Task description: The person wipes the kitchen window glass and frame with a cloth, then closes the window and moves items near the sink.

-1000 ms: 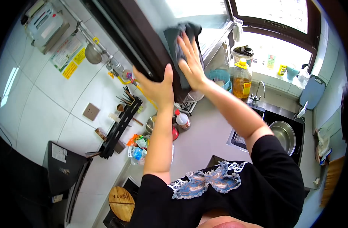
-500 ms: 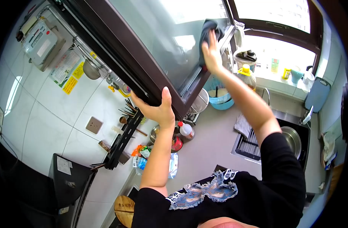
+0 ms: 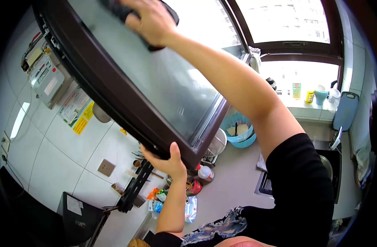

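A dark-framed window sash (image 3: 118, 96) swings inward across the upper part of the view, its glass pane (image 3: 163, 90) tilted. My left hand (image 3: 168, 164) grips the sash's lower edge near the corner, thumb on the near side and fingers partly hidden behind the frame. High on the glass, my right hand (image 3: 151, 24) presses a dark grey cloth (image 3: 114, 9) against the pane. The cloth is blurred and bunched around the palm, and part of it runs past the upper image edge.
Below the sash stand a blue basin (image 3: 243, 142), a white bottle with a red cap (image 3: 205, 173) and a black utensil rack (image 3: 135, 187). A sink (image 3: 264, 183) lies at right. Cups (image 3: 321, 94) line the sill. A meter box (image 3: 46, 80) hangs on the left wall.
My right hand has slid the cloth from the pane's right edge up and left across the glass. The view has shifted; my left hand stays on the sash's lower edge.
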Demonstrator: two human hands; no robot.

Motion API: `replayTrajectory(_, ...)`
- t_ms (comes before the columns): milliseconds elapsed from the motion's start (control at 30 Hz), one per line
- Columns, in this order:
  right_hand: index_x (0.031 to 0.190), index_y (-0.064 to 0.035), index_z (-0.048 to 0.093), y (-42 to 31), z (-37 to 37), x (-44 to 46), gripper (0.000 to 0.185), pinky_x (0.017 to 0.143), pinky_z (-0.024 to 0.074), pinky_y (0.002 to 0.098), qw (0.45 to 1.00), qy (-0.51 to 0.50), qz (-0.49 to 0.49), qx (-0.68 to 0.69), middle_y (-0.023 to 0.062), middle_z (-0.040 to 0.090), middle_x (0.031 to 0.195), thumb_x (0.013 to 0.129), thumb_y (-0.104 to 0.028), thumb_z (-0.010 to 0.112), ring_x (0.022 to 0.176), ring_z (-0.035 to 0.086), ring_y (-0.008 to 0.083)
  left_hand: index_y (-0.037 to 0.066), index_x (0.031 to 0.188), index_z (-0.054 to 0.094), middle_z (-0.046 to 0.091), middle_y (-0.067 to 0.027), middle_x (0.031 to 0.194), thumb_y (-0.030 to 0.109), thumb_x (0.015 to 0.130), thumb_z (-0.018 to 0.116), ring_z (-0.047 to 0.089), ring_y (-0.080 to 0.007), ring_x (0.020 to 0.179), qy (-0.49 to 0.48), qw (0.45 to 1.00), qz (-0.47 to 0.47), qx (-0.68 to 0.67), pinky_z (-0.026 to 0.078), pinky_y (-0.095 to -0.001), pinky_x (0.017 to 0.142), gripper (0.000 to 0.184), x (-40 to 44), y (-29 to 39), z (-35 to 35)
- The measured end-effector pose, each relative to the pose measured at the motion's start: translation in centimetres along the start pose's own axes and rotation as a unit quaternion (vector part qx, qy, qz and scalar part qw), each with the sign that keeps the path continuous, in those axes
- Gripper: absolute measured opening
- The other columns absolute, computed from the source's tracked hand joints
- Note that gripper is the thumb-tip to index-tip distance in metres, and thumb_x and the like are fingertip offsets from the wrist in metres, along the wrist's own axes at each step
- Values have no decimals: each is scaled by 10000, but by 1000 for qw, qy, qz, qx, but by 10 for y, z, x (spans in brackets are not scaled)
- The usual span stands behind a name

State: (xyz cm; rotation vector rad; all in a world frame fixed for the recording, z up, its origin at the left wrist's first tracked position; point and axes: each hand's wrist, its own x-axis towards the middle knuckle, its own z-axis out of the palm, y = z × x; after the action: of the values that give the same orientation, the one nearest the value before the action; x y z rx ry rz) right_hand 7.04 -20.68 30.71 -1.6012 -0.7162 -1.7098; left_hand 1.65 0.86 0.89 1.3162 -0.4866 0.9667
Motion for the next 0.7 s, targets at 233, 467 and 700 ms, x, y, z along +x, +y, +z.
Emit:
replayTrajectory(233,1491,-21,448,240,-47,-96,662,1231,218,348,965,124,201,-116,176,367,1598,969,-426,398,1488,330,271,-52,1532,228,389,-212,1477,379,814,805,436,-283,1331,2,999,32,16,343,-410,1140,1017,-3,2,3)
replayTrajectory(467,1544,-3,323,190,-63,-280,687,1192,300,432,881,54,405,-237,277,417,1524,1004,-424,378,1406,409,402,-49,1497,318,438,-181,1430,407,871,743,472,-262,1270,1,997,68,35,368,-393,1105,883,-3,3,6)
replayTrajectory(700,1511,-127,455,-32,-13,-258,729,1205,220,570,971,-85,178,-134,108,279,1647,818,-211,666,1484,231,481,-44,1533,229,391,-206,1480,281,835,782,439,-297,1331,-11,999,23,31,356,-419,1136,947,-4,6,2)
